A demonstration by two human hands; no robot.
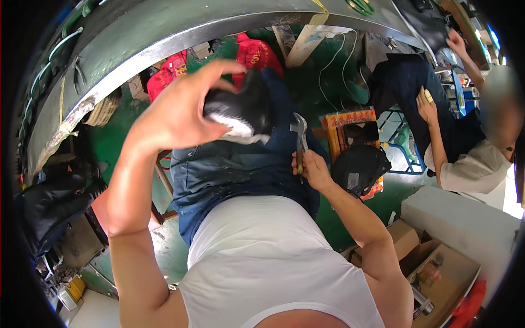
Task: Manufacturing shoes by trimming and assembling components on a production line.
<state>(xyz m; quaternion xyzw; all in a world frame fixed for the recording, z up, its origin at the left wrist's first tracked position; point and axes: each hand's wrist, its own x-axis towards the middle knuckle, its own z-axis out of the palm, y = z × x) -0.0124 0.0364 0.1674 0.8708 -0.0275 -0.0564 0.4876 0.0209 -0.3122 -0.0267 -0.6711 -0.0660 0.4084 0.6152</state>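
My left hand (pixel 183 109) is raised in front of me, fingers curled around a black shoe with a white sole edge (pixel 243 112). My right hand (pixel 313 169) rests by my lap and grips the handle of metal pliers (pixel 299 134), whose jaws point upward. The pliers stand just right of the shoe, a small gap between them. My lap in a dark blue apron (pixel 229 175) lies below both hands.
A curved grey metal workbench edge (pixel 164 41) arcs overhead. A black shoe upper (pixel 361 167) sits on an orange-and-red crate (pixel 350 123) to my right. Another seated person (pixel 470 158) works at the far right. Cardboard boxes (pixel 437 268) stand at lower right; red bags (pixel 257 54) lie ahead.
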